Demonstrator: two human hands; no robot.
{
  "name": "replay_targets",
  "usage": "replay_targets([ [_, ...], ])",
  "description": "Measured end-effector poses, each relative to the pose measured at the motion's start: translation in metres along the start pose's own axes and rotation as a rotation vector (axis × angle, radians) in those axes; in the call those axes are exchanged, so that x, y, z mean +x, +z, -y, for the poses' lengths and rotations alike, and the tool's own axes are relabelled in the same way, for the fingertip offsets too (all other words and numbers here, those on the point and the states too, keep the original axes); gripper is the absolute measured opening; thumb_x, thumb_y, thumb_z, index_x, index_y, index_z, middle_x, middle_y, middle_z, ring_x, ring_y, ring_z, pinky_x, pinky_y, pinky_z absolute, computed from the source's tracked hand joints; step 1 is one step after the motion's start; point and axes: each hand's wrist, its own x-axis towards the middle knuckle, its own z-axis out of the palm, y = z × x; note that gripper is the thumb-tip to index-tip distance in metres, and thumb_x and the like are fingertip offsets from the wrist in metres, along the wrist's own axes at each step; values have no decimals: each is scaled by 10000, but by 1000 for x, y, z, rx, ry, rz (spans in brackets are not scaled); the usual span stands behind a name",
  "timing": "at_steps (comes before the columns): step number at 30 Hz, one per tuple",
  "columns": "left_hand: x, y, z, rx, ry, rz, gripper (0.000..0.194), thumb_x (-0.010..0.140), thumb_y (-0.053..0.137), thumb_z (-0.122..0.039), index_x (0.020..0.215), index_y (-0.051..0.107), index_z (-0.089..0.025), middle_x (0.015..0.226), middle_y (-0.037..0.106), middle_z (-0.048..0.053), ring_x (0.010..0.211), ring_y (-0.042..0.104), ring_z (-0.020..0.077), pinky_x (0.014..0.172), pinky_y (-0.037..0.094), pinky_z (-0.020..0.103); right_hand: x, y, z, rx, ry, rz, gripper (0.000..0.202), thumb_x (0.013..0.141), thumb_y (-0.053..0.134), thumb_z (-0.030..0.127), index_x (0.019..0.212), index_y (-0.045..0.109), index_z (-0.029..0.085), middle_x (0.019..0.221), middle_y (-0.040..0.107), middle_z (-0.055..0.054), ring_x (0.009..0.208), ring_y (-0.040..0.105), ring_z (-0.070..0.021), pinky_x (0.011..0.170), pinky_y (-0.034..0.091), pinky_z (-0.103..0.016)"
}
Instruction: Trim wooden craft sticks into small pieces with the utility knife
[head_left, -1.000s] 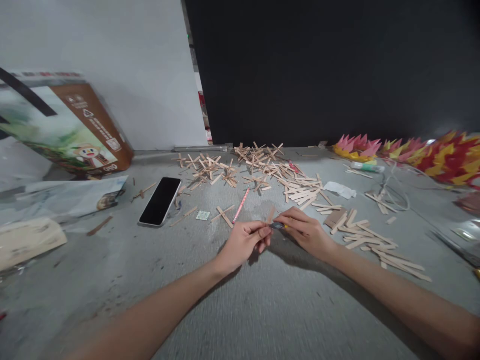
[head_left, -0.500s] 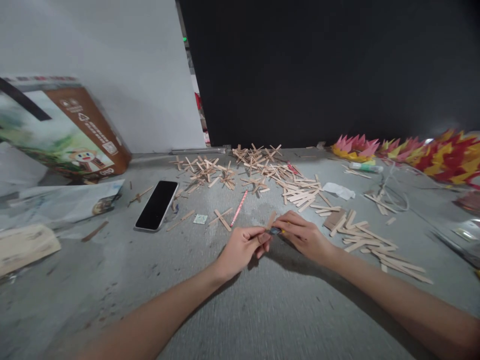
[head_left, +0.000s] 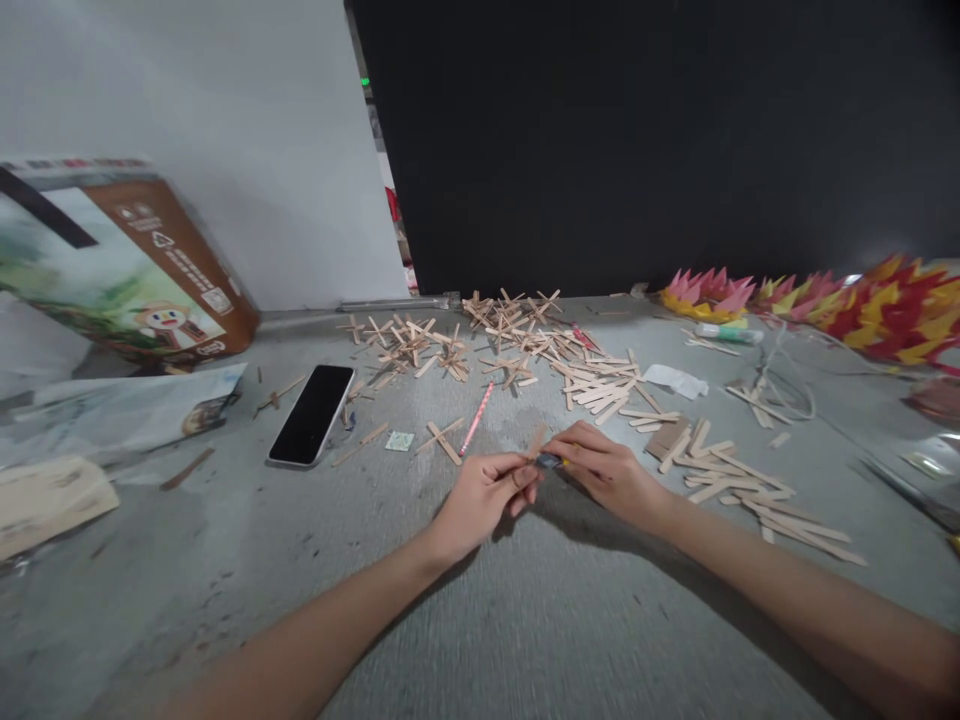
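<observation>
My left hand (head_left: 491,500) pinches a wooden craft stick (head_left: 537,438), which points up and away between the two hands. Fingers of my right hand (head_left: 604,470) are closed around a small tool with dark blue and yellow parts (head_left: 551,460); most of it is hidden, so I cannot tell its kind. The tool's dark end meets the stick at my left fingertips. Just beyond the hands lie a red-and-white patterned pencil-like rod (head_left: 477,418) and a crossed pair of sticks (head_left: 445,441). Loose craft sticks (head_left: 739,480) spread to the right of my right hand.
A heap of crossed sticks (head_left: 412,342) and a pile of flat sticks (head_left: 600,382) lie at the back. On the left are a phone (head_left: 312,415), a printed bag (head_left: 142,265) and plastic packaging (head_left: 135,405). Paper flowers (head_left: 885,310), a cable (head_left: 806,395) and a glue tube (head_left: 727,333) are right.
The stick between my hands leans slightly more to the left and looks a little blurred. Both hands stay almost in place, and the view has shifted slightly.
</observation>
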Motion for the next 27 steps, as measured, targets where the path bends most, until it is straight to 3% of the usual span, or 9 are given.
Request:
replay_targets([
  [3,0,0,1,1,-13,12,481,987,606,-537,706,635,-148,539,478,-37,499,399,75,526,289,210,1,2,1,4,-21,-24,328,1031,526,133,1296,672,258,1080,727,-96,968,666,-239,830,588,-395],
  [8,1,1,4,-95,9,1,442,968,637,-535,765,665,-144,684,607,7,527,462,72,535,331,211,0,2,0,-2,-1,-6,362,1033,527,119,1343,640,269,1109,714,-100,988,653,-237,840,580,-402],
  [27,1,1,-2,-186,-28,36,422,969,635,-546,881,660,-134,716,652,15,471,503,58,471,322,193,-2,2,-4,-35,11,-69,350,1036,550,156,1344,655,285,1131,719,-90,982,681,-219,846,596,-368],
])
